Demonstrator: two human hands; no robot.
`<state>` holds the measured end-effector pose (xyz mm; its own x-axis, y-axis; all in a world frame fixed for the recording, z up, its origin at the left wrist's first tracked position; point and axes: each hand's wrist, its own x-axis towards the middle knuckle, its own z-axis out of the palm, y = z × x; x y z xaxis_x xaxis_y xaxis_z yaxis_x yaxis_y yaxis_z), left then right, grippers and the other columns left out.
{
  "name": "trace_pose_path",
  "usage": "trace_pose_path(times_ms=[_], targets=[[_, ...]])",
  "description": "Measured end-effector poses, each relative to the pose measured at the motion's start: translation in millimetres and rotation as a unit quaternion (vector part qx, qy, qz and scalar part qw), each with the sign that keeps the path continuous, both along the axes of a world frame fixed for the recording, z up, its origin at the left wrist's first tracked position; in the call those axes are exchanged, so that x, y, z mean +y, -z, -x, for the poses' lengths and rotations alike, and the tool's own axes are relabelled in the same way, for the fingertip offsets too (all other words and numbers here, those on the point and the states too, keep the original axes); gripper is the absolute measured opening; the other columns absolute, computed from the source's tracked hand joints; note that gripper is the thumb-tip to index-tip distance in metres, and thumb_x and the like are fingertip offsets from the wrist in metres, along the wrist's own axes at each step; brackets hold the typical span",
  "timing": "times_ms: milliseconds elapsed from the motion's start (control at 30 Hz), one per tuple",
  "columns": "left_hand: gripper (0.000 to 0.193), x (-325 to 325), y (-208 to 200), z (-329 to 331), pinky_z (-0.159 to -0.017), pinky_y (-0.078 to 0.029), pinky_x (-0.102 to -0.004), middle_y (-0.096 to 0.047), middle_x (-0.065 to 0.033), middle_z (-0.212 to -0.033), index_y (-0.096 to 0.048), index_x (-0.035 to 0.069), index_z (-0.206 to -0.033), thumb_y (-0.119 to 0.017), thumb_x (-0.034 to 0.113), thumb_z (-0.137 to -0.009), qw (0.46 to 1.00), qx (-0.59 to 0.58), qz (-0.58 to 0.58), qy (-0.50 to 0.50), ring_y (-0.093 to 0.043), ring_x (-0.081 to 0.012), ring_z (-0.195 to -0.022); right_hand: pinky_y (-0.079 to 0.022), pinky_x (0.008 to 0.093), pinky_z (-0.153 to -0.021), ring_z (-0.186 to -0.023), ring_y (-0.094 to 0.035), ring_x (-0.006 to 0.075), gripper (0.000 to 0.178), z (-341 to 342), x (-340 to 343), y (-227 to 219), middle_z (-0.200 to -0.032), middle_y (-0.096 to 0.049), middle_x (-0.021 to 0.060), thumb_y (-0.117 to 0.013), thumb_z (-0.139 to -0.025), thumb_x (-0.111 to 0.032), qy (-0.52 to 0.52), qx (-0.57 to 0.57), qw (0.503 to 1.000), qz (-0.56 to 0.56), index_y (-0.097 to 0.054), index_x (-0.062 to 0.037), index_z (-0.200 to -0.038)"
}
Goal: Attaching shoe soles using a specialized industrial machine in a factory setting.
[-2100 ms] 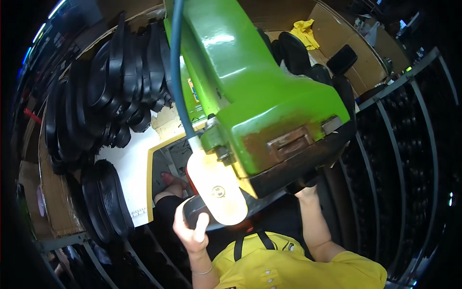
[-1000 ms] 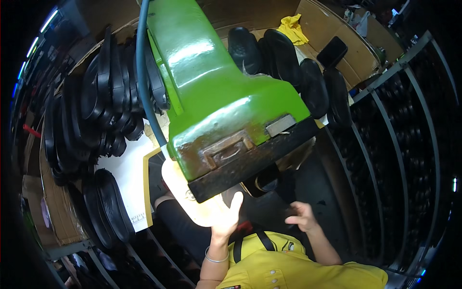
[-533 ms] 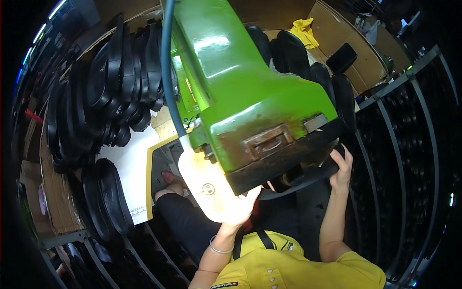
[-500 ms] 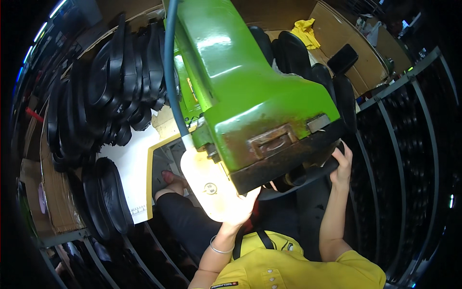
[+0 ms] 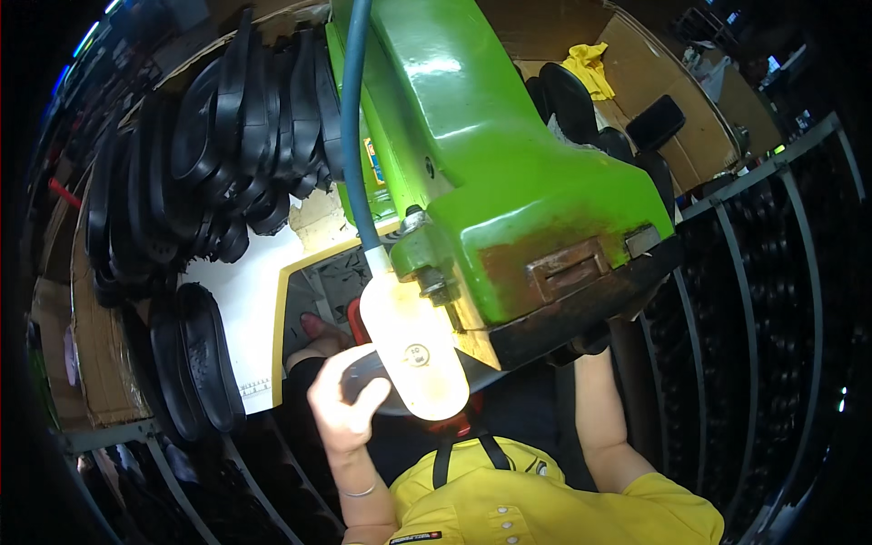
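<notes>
Left of the glowing lamp (image 5: 415,350), my left hand (image 5: 343,400) has its fingers and thumb closed on the end of a smooth dark sole-like piece (image 5: 367,367). The lamp and the green machine head (image 5: 527,200) cover most of that piece; a curved edge of it shows beneath them. My right forearm (image 5: 599,413) reaches up under the machine's right side. There the machine hides my right hand's fingers, and what they touch cannot be made out.
Black soles (image 5: 204,363) are stacked in a cardboard box and on a white, yellow-edged table (image 5: 245,291) at left. Metal racks (image 5: 740,309) line the right side. A yellow cloth (image 5: 589,71) lies in another box behind. A blue cable (image 5: 354,127) runs to the lamp.
My left hand has moved left, out from behind the lamp, and now grips the piece's end. My right hand has gone from the machine's outer right side to behind its head.
</notes>
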<state>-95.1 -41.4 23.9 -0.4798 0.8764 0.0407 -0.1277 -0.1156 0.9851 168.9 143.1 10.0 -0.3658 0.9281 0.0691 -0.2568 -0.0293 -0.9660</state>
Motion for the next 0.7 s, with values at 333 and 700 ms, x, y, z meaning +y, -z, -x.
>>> trace_pose_path(times_ms=[333, 700], targets=[[0.023, -72, 21, 28, -0.071, -0.043, -0.0222, -0.057, -0.003, -0.084, -0.052, 0.002, -0.09, -0.065, -0.007, -0.074, 0.984, -0.109, 0.066, -0.125, -0.052, -0.0088, -0.073, -0.045, 0.029, -0.09, -0.106, -0.054, 0.0146, 0.062, 50, -50, -7, -0.115, -0.057, 0.0089, -0.076, -0.069, 0.005, -0.097, 0.082, 0.992, -0.005, -0.046, 0.0034, -0.124], [0.024, -100, 72, -56, -0.086, -0.049, -0.0351, -0.06, -0.0104, -0.099, -0.049, 0.001, -0.1, -0.062, -0.007, -0.082, 0.924, -0.36, 0.072, -0.108, -0.059, -0.0198, -0.092, -0.044, 0.0292, -0.089, -0.103, -0.055, 0.0146, 0.071, 57, -50, -19, -0.106, -0.06, 0.0078, -0.087, -0.061, -0.003, -0.025, -0.139, 0.97, -0.2, -0.048, 0.0039, -0.121]])
